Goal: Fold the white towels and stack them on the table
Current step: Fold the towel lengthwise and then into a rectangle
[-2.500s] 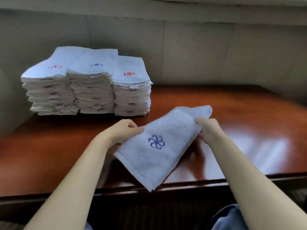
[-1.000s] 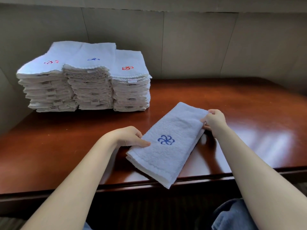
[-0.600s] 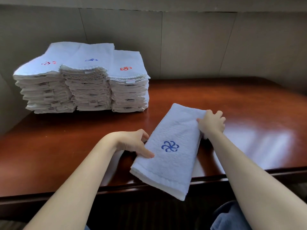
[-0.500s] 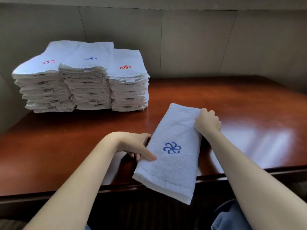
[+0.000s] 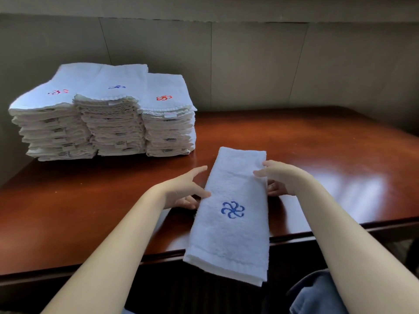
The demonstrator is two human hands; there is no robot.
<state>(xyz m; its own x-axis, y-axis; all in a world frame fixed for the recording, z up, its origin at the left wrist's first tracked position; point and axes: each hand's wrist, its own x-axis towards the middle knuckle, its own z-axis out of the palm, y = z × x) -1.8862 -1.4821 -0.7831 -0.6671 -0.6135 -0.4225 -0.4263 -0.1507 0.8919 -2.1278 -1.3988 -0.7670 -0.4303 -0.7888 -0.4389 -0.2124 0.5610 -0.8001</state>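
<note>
A folded white towel [image 5: 231,236], blue flower emblem up, lay on the table [image 5: 328,150], its near end overhanging the edge. 3 towel stacks [image 5: 111,125] stood touching, far left.

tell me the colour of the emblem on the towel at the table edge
Blue: a swirl emblem on the white towel, clearest in the head view.
</note>
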